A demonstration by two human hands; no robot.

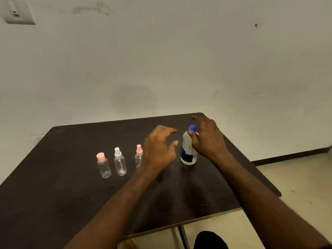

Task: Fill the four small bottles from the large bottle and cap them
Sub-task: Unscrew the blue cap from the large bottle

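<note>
The large clear bottle (pixel 186 150) with a blue cap and dark blue label stands upright on the dark table (pixel 62 186). My right hand (pixel 206 139) hovers at its right side with fingers spread, the thumb near the neck below the cap. My left hand (pixel 159 150) hangs open just left of the bottle, not touching it. Three small clear bottles stand in a row to the left: one with a pink flat cap (pixel 103 165), one with a white spray top (pixel 120 161), and one with a pink spray top (pixel 138 155) partly hidden behind my left hand. A fourth is not visible.
The table's back edge meets a pale wall (pixel 161 60). Its right and front edges drop off to a light floor (pixel 296 177). A metal table leg (pixel 183 236) shows below the front edge, beside a dark shape at the bottom.
</note>
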